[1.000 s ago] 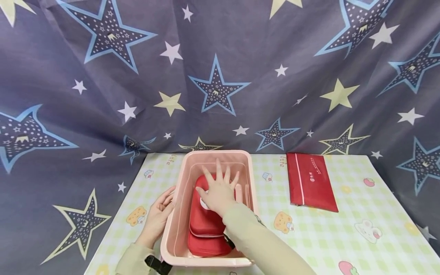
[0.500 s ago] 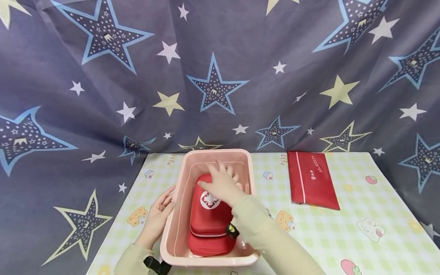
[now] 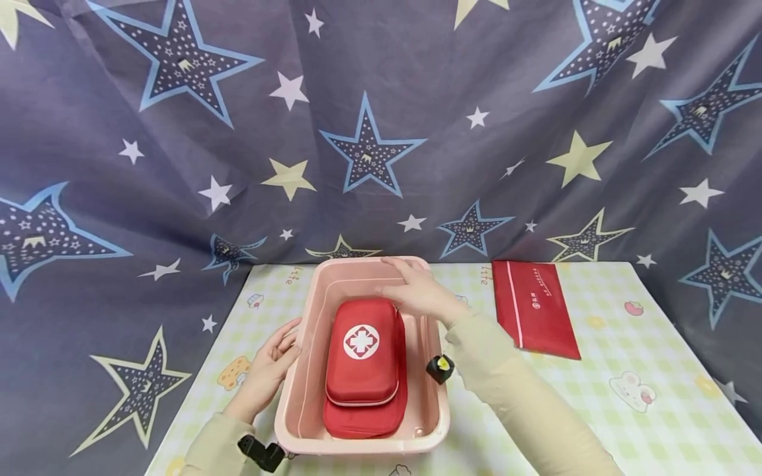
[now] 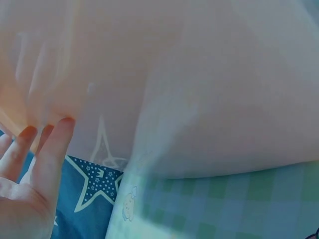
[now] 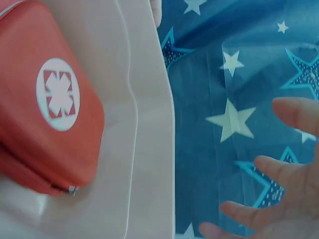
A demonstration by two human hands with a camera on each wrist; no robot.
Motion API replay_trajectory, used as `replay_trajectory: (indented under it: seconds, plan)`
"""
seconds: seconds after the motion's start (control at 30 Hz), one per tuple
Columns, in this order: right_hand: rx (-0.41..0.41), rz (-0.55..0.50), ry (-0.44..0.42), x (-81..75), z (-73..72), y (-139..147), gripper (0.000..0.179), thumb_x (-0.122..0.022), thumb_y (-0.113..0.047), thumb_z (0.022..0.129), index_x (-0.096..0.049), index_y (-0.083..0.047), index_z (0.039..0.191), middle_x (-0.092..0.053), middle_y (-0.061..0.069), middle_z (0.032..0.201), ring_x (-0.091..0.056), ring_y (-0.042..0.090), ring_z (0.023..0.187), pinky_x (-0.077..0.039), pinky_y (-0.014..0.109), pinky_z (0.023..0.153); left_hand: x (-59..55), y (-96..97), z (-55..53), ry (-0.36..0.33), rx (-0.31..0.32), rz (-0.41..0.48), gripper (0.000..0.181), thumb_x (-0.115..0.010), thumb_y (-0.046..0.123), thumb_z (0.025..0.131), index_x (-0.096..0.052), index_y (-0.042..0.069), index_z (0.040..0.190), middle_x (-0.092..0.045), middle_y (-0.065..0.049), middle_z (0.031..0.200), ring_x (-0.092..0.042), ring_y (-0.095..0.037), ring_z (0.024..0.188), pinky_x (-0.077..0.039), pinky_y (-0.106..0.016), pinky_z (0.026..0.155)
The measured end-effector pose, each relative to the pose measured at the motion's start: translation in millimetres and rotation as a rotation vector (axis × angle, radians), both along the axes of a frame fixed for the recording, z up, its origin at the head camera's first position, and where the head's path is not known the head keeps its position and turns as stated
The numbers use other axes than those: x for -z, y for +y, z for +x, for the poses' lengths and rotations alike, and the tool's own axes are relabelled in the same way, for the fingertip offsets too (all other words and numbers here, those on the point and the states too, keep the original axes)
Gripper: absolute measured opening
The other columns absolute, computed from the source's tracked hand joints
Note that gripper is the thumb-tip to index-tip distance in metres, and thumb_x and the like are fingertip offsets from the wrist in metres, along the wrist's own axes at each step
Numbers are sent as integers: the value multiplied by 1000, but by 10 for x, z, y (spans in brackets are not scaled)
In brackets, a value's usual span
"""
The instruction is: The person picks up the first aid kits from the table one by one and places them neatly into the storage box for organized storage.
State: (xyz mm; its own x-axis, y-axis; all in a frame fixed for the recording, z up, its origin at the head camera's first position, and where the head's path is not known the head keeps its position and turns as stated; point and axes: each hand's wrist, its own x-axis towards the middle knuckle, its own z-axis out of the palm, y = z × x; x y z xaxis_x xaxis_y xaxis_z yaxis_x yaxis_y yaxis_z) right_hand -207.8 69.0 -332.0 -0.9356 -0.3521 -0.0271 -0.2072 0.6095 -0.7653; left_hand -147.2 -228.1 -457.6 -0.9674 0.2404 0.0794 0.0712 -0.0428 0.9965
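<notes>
A pink plastic bin (image 3: pixel 437 423) stands on the table. In it a red zippered first-aid case (image 3: pixel 357 373), with a white cross badge, lies on top of another red case or pouch (image 3: pixel 360 423), mostly hidden. My left hand (image 3: pixel 266 370) touches the bin's left outer wall with its fingertips; the left wrist view shows the fingers (image 4: pixel 55 154) nearly straight. Over the bin's far right side is my right hand (image 3: pixel 419 291), holding nothing. Its fingers (image 5: pixel 281 169) are spread in the right wrist view, apart from the first-aid case.
A flat red pouch (image 3: pixel 536 309) with a pale stripe and white print lies on the table, right of the bin. The checked tablecloth (image 3: pixel 601 396) covers the table. A dark curtain with stars (image 3: pixel 369 218) hangs behind and to the sides.
My right hand has lifted off the first-aid case and moved right, toward the bin's far right rim, uncovering the white cross badge. The left hand stays at the bin's left wall.
</notes>
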Motion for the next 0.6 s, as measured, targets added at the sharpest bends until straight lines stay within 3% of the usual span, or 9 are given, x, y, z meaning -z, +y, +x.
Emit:
replay_trajectory:
  seconds: [0.27,0.43,0.6]
  plan:
    - [-27,-25,-118,66,-78,388,65,-53,-34,92,-30,-10,148,-27,20,151,-20,36,140,-24,55,112,-41,-107,-86,-69,115,-19,56,-46,6,99,-18,-2,147,-57,19,124,-61,-4,106,-56,-30,78]
    - [-24,-11,-130,161,-104,600,65,-53,-32,93,-30,-7,148,-26,20,152,-19,37,142,-21,55,113,-131,-157,-152,-113,160,-60,58,-49,6,97,-20,1,147,-53,15,125,-61,-5,105,-56,-34,77]
    - [-16,-23,-189,313,-136,823,64,-52,-29,94,-27,-6,148,-24,20,153,-26,38,139,-27,54,111,-179,-149,-168,-159,183,-19,60,-50,3,96,-19,6,147,-53,13,125,-62,-7,104,-56,-36,77]
